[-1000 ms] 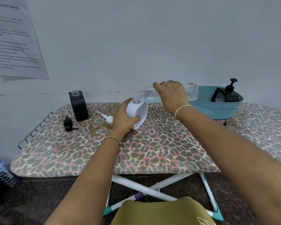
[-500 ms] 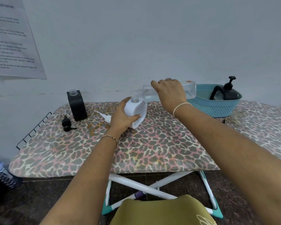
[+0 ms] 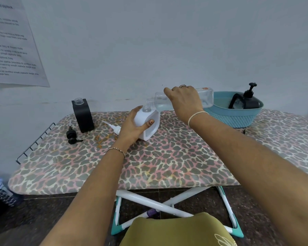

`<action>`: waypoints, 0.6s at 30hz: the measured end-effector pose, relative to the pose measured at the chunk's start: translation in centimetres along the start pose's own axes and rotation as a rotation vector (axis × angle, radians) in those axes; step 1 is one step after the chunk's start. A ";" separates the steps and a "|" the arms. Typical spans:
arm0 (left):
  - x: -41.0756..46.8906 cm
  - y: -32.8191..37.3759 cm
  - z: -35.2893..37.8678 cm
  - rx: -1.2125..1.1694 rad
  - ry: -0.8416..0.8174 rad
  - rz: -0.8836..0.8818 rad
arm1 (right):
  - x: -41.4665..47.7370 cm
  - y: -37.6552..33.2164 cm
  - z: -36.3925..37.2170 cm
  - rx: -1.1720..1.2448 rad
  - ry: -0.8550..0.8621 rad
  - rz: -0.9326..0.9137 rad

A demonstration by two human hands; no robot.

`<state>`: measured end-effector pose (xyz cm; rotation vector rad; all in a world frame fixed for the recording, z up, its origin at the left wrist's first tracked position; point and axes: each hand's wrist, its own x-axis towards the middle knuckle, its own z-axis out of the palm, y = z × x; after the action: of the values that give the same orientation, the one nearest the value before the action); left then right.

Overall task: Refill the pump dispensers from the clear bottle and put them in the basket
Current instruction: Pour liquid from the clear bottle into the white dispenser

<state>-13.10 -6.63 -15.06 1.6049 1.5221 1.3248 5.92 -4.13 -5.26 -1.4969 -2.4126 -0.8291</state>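
Head view: the left hand clamps its grip round the tilted white plastic dispenser on the leopard-print bench. The right hand grips the clear plastic bottle, held nearly level with its mouth at the white neck. If the mouths (both narrow) slip apart, liquid would likely spill. The teal plastic basket crowds the right; room lies toward the near edge.

Clear plastic bottle; matt white dispenser; woven-look plastic basket; printed cloth board cover.
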 end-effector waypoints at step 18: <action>0.2 0.1 0.3 -0.064 0.042 -0.065 | 0.0 0.0 -0.1 0.004 0.006 -0.003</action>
<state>-12.87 -6.40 -15.04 1.4841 1.5280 1.3659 5.90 -4.22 -5.17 -1.4880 -2.4110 -0.8282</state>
